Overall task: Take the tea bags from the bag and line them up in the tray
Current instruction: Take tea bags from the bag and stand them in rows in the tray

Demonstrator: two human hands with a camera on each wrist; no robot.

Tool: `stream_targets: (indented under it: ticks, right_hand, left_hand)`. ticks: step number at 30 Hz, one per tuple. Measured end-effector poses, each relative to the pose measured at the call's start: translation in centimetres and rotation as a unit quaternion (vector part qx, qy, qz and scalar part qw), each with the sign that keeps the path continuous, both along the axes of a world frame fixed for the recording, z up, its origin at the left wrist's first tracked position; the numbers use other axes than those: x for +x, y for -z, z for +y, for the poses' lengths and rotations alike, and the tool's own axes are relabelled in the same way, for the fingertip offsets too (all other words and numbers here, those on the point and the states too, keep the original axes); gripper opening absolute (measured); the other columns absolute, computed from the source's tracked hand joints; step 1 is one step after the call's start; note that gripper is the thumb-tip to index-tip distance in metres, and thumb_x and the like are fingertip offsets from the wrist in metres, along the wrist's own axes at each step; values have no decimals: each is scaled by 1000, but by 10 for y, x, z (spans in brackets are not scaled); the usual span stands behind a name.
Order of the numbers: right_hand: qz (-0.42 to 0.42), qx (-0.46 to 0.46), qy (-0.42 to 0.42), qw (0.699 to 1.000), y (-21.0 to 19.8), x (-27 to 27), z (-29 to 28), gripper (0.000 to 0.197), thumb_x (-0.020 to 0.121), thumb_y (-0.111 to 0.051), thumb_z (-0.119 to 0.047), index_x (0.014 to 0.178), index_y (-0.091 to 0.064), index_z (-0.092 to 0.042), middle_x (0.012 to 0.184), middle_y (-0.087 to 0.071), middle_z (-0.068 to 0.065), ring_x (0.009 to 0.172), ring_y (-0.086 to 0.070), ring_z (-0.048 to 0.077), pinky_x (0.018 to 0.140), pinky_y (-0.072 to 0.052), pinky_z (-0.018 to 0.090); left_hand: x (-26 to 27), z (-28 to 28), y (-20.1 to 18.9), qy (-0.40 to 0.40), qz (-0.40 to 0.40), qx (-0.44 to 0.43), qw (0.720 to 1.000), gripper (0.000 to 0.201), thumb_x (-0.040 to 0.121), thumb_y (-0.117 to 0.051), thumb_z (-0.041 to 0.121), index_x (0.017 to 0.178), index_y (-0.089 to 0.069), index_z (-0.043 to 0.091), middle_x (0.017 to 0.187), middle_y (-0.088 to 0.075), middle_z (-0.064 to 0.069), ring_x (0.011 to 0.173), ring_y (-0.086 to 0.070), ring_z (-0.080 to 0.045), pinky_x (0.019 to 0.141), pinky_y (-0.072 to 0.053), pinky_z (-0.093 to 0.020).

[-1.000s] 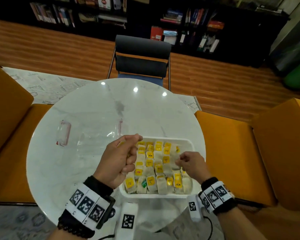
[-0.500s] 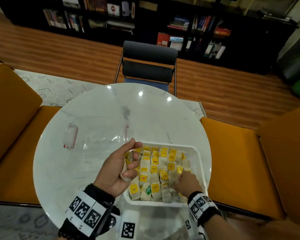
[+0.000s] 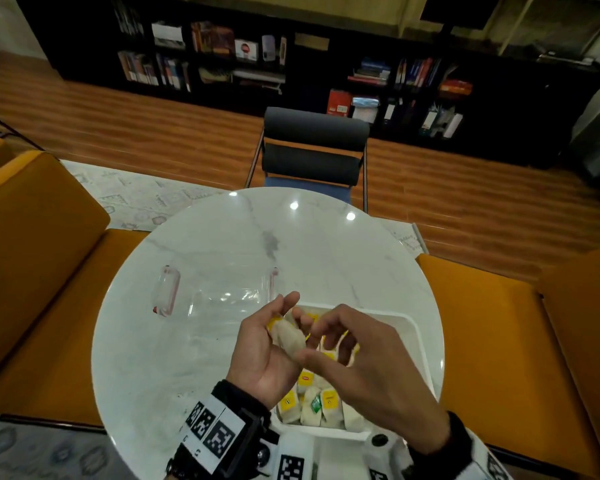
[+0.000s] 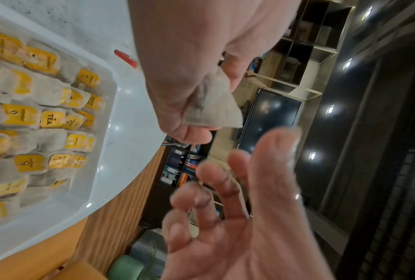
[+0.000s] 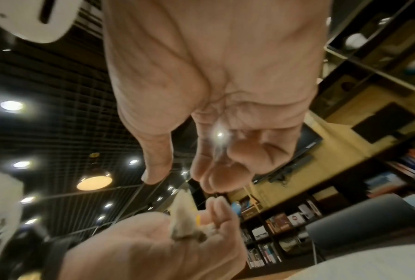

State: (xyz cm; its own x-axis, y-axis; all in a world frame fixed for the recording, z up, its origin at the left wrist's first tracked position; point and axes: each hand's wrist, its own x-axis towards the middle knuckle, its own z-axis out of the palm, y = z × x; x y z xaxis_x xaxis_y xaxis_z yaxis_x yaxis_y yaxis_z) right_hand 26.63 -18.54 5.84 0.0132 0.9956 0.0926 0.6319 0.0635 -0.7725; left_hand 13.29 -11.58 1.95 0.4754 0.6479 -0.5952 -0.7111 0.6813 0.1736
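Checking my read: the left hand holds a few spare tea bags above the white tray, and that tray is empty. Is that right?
Not quite. The white tray is not empty: rows of tea bags with yellow tags already lie in it, as the left wrist view shows. The rest stands: the left hand holds spare tea bags above it.
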Motion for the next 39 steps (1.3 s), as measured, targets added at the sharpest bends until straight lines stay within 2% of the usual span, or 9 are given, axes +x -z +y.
stream_targets:
  ticks: [5,7,12,19,23,26,29,33,39]
  right_hand:
    - [-39,39,13,998,15,-10,4,13,84,-71,-40,85,-67,-27,69,-58,-23,65,-56,2,63,-37,12]
    - [30,24,46,998,10,-2,7,7,86,-75,-29,81,-71,-25,67,-64,-19,63,-59,7,61,-40,12]
    - [151,-5,54,987,-4,11,6,7,87,-74,-25,81,-74,-24,73,-72,-7,66,-64,15,65,-55,31]
    - [21,97,97,990,3,13,10,9,85,-77,-23,82,-70,-28,72,-66,-14,68,-61,8,60,-41,10]
    - [-61,160,68,983,10,9,6,12,84,-78,-18,89,-71,-26,79,-57,-15,70,-55,-4,62,-41,5]
    - [-115,179,49,976,17,-5,-1,7,87,-70,-21,91,-68,-27,85,-55,-11,70,-55,4,57,-48,21]
    - [-170,169,-33,970,21,-20,-9,15,84,-65,-19,97,-67,-26,90,-56,-7,80,-57,12,64,-42,18]
    - [-115,135,-78,981,5,-8,-12,19,85,-65,-20,99,-68,-32,97,-63,-18,95,-57,0,85,-44,12]
    - [-31,14,51,998,-12,11,-1,21,89,-70,-30,81,-58,-46,81,-66,-24,75,-64,-3,63,-46,9]
  left_hand:
    - [2,-6,-2,1,-36,8,999,15,90,-59,18,98,-65,7,75,-56,-10,69,-58,-24,94,-48,-38]
    - [0,-4,3,7,-38,22,999,18,95,-57,22,98,-65,7,96,-62,-22,100,-67,-39,112,-40,-50]
    - [-3,-4,7,31,-37,38,998,36,92,-59,36,111,-63,5,117,-64,-22,121,-55,-36,103,-43,-45]
    - [-5,-11,-2,171,-74,136,973,73,90,-60,65,136,-56,8,146,-53,-20,137,-50,-33,119,-25,-60]
    - [-1,-15,-5,179,-44,152,971,94,80,-64,73,140,-50,2,135,-56,-20,132,-52,-35,112,-37,-60]
    - [5,-19,-7,128,-8,106,986,105,70,-68,79,137,-52,-1,119,-66,-17,108,-67,-33,87,-58,-50]
    - [5,-20,-4,108,-39,92,989,100,59,-82,65,135,-58,4,133,-63,-21,122,-62,-38,106,-46,-52]
    - [-3,-19,8,109,-88,129,982,78,64,-76,3,139,-55,0,141,-57,-23,129,-57,-40,111,-42,-53]
    - [-1,-22,5,123,-153,160,967,71,70,-49,2,141,-51,-3,148,-47,-28,131,-53,-45,100,-50,-54]
